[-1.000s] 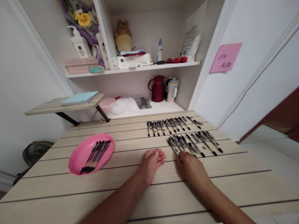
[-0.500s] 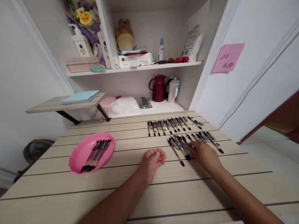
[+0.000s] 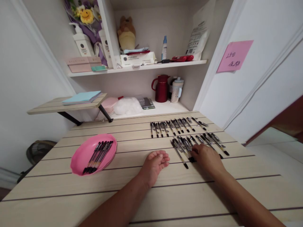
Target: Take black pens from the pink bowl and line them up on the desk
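My right hand point(image 3: 207, 157) is over the nearer row of pens, its fingers closed on a pen point(image 3: 188, 138) among them; the hand hides part of that pen. The row holds several black-capped pens, with one pen point(image 3: 180, 154) lying slanted at its left end. Left of that row, my left hand point(image 3: 155, 164) rests on its side on the table, palm toward the pens. Its fingers are loosely bent, and nothing is in them. Farther back lies a second row of similar pens point(image 3: 175, 127). Several more pens point(image 3: 98, 157) lie together in a pink scalloped dish point(image 3: 79, 157) at the left.
The slatted wooden table point(image 3: 132, 189) meets a white cabinet at the back. A small raised shelf point(image 3: 44, 105) with blue paper point(image 3: 81, 97) stands at the back left. A red jug point(image 3: 162, 90) and a pale cup point(image 3: 176, 91) stand in the cabinet.
My right hand has turned over slightly and lowered at the pens, covering more of them. My left hand keeps its place on the table. The whole view has shifted a little.
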The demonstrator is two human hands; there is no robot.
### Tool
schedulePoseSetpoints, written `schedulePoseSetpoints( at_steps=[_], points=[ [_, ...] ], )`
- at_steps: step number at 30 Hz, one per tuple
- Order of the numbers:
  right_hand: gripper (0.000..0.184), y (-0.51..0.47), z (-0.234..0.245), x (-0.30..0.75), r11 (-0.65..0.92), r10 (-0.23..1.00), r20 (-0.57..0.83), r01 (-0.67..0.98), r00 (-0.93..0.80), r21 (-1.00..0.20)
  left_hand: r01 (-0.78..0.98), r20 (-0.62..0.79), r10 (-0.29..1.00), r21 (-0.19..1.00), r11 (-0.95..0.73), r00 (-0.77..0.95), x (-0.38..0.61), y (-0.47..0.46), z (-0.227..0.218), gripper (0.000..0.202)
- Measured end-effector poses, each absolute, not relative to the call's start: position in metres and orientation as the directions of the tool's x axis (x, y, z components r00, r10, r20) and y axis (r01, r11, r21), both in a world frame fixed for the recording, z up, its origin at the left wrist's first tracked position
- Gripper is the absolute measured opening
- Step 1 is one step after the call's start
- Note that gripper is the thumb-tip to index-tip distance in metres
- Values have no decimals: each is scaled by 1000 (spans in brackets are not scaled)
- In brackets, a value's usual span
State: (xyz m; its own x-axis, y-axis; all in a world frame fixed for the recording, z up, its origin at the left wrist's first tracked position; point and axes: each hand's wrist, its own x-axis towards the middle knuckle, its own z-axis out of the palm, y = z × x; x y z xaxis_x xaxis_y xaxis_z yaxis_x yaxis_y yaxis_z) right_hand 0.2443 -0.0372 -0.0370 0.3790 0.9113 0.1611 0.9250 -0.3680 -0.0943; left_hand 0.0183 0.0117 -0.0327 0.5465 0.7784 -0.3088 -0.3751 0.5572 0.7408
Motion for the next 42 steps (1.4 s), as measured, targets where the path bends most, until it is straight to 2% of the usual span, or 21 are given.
schedulePoseSetpoints(
  at_steps=[11,24,33,42],
  points=[
    [22,-37,-41,243,-366,911,184,929,370,-56,-377,-308,777,739,559,548,18,12,-33,24],
    [27,-51,-37,242,-362,907,147,908,396,-211,-377,-308,778,739,559,548,18,11,-31,24],
    [26,-48,-38,237,-402,893,147,901,425,-161,-381,-302,782,742,551,545,18,11,-33,24],
    [24,-51,-34,228,-402,887,174,901,427,-163,-374,-307,778,742,557,549,18,12,-32,25]
  ],
)
